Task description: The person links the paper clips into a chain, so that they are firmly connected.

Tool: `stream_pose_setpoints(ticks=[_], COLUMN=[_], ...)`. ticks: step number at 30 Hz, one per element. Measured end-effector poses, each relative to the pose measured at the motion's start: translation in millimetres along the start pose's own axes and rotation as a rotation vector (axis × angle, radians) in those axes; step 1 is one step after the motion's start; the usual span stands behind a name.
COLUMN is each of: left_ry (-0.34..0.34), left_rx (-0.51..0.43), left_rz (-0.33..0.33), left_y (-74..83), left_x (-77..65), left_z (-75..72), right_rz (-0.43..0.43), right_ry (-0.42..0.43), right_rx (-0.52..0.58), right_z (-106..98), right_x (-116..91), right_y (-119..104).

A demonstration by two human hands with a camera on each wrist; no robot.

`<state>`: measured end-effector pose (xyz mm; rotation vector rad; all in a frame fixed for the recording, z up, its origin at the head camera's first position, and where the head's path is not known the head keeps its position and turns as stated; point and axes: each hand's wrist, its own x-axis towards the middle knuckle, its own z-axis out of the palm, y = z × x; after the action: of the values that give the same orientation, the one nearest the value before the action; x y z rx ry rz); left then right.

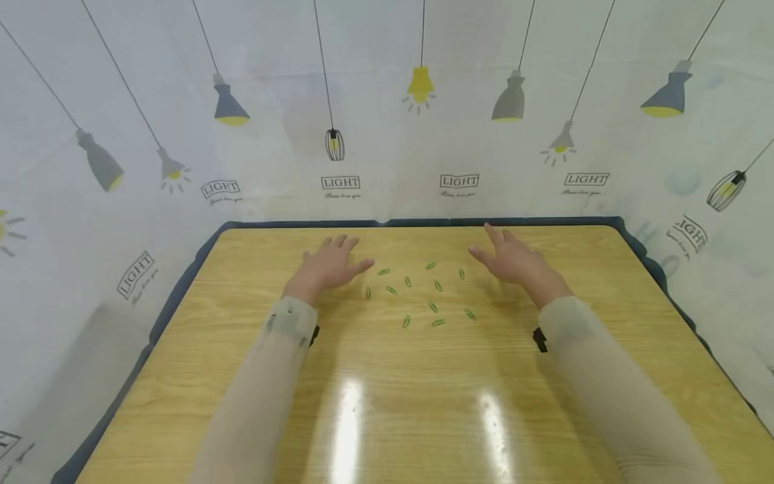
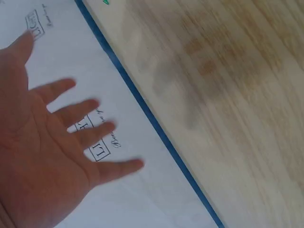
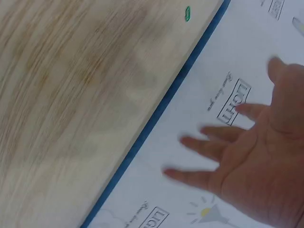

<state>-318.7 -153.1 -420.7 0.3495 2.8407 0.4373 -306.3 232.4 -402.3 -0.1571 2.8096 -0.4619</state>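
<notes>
Several green paper clips (image 1: 433, 307) lie scattered over the middle of the wooden table, some upright and some slanted in the head view. My left hand (image 1: 331, 263) is held over the table to their left, fingers spread and holding nothing. On the other side my right hand (image 1: 510, 261) hovers with its fingers apart, also with nothing in it. The left wrist view shows the left palm (image 2: 47, 147) bare. One green paper clip (image 3: 187, 14) appears near the table edge in the right wrist view, away from the right hand's spread fingers.
The wooden table (image 1: 387, 383) has a dark blue edge (image 1: 484, 222) along its back and sides. Behind it hangs a white wall covering (image 1: 387, 148) printed with lamps and the word LIGHT. Two bright reflections show on the near tabletop.
</notes>
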Motion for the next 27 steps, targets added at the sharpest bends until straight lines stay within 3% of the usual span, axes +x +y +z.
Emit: stream_pose_setpoints(ticks=[4,8,13,18,27], left_ry=[-0.120,-0.173,-0.182,-0.186,-0.193], left_rx=[-0.064,-0.100,-0.160,-0.245,-0.316], left_rz=[0.127,0.202,0.173,0.145,0.130], left_y=[3.5,3.7,-0.5,-8.4,-10.0], left_x=[-7.7,-8.9,-6.1,-1.4,1.9], left_z=[10.6,21.6,30.3,34.7,37.7], right_rz=[-0.165,-0.285,-0.358,-0.360,-0.345], right_ry=[-0.126,-0.228,-0.314,-0.286,-0.261], right_rx=[-0.003,0.061,0.200,0.272,0.247], right_z=[8,18,35,49,59], right_x=[-11,-21,-22,-17,-18], right_y=[-1,4,15,25,23])
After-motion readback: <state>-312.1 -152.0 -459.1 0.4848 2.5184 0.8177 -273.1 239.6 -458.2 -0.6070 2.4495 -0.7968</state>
